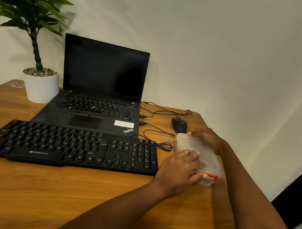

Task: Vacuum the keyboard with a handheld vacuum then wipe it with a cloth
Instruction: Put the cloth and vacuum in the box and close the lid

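1. A clear plastic container [191, 143] with a lid sits on the wooden table [31, 194], just beside the right end of the keyboard [71, 146]. A red latch [208, 176] closes its near end. Something grey shows through the lid, too blurred to name.
2. The left hand [179, 167] holds the container's near end, fingers laid across the lid and thumb hooked at the red latch.
3. The right hand [207, 137] curls over the far end of the container and grips it.
4. The black Zebronics keyboard lies across the middle of the table, untouched.
5. Behind it is an open ThinkPad laptop [100, 85] with a dark screen.
6. Black cables [161, 142] loop between laptop and container; a black mouse [179, 125] lies just beyond the right hand.
7. A potted plant [40, 86] stands left of the laptop.
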Action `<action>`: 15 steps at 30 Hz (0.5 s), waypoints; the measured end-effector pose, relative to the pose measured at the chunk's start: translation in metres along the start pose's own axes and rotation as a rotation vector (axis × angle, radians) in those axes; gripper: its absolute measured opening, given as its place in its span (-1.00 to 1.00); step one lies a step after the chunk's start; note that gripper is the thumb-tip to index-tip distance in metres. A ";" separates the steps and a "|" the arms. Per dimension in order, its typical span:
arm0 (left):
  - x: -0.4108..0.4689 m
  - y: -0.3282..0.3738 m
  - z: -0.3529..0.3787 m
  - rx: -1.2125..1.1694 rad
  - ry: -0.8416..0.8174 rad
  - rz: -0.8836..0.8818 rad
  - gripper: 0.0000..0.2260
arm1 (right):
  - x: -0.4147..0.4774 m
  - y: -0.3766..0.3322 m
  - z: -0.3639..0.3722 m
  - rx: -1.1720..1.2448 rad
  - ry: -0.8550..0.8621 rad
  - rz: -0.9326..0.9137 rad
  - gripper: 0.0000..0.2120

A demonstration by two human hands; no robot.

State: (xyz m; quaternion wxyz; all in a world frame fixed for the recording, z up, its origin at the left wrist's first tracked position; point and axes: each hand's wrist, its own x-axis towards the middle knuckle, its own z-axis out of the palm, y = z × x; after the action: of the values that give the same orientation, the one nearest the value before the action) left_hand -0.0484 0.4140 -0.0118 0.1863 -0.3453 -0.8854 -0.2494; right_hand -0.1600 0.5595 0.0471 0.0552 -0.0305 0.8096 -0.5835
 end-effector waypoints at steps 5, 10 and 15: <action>-0.001 0.001 0.009 -0.018 0.064 -0.035 -0.64 | 0.014 0.015 -0.009 0.010 -0.007 0.116 -0.95; 0.000 0.003 0.004 -0.059 0.021 -0.077 -0.64 | 0.015 0.016 -0.008 0.032 -0.022 0.109 -0.62; -0.001 0.006 0.004 -0.086 -0.011 -0.100 -0.65 | 0.014 0.018 -0.008 0.027 0.020 0.034 -0.57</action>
State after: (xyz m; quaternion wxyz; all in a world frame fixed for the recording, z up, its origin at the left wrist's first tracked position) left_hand -0.0440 0.4194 -0.0132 0.1538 -0.3097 -0.8909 -0.2945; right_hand -0.1744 0.5709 0.0317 0.0576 -0.0100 0.8025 -0.5938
